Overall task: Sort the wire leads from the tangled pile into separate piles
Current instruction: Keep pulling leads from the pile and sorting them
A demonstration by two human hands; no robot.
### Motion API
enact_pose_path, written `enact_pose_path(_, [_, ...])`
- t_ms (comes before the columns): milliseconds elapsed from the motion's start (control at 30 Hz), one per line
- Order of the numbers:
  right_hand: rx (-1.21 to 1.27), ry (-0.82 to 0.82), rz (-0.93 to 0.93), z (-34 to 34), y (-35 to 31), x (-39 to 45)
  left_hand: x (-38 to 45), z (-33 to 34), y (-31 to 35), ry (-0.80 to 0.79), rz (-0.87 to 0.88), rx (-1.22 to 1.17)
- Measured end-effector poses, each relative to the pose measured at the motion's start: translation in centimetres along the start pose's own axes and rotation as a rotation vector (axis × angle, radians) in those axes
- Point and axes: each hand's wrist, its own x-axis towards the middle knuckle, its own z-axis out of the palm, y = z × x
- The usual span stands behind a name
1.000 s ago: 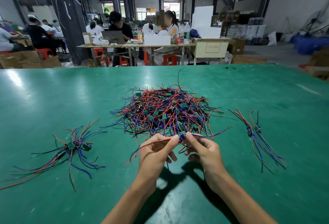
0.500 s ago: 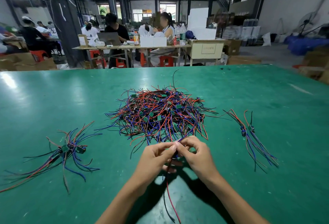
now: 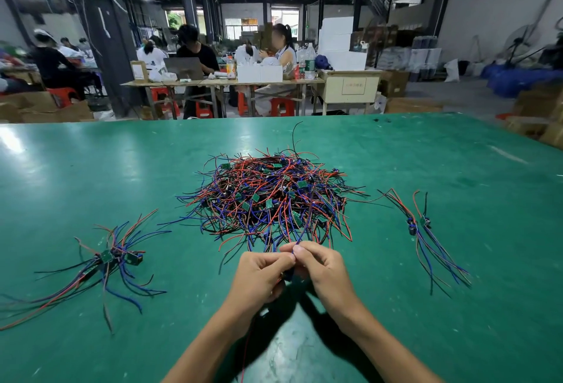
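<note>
A tangled pile (image 3: 271,193) of red, blue and black wire leads with small green boards lies in the middle of the green table (image 3: 91,169). Just in front of it, my left hand (image 3: 259,276) and my right hand (image 3: 323,270) meet, fingertips together. Both pinch one wire lead (image 3: 300,238) whose blue wire runs up toward the pile, while a red wire hangs down between my forearms. A sorted pile (image 3: 106,263) of leads lies at the left. A smaller sorted pile (image 3: 423,236) lies at the right.
The table's far edge (image 3: 274,119) runs across the middle of the view. Beyond it, people sit at wooden benches (image 3: 219,81) with white boxes, bottles and red stools. Cardboard boxes (image 3: 542,114) stand off the table's right corner.
My hands drew closer together and pulled a lead out of the pile's front edge toward me. Its wires, spread sideways a second ago, now hang down between my forearms.
</note>
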Motion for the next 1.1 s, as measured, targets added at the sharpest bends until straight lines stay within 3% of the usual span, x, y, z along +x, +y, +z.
enact_pose_path(500, [0.094, 0.519, 0.180, -2.3, 0.0, 2.1, -0.4, 1.0, 0.4, -0.269, -0.008, 0.114])
enact_pose_path(633, [0.234, 0.577, 0.204, -2.8, -0.6, 1.9, -0.5, 0.9, 0.5, -0.319, -0.025, 0.099])
enact_pose_path(733, [0.272, 0.447, 0.189, -4.0, -1.4, 1.8, -0.4, -0.1, 0.6, -0.292, -0.040, 0.024])
enact_pose_path(900, [0.079, -0.067, 0.158, -2.7, -1.2, 0.7, 0.2, -1.6, 1.0, -0.223, -0.003, -0.036])
enact_pose_path(967, [0.019, -0.095, 0.095, -2.0, -1.0, 0.3, 0.2, -1.7, 1.0, -0.246, -0.016, -0.053])
enact_pose_path(1100, [0.118, 0.046, 0.111, -2.3, -1.2, 0.4, 0.3, -2.0, 0.7, -0.280, -0.037, -0.065])
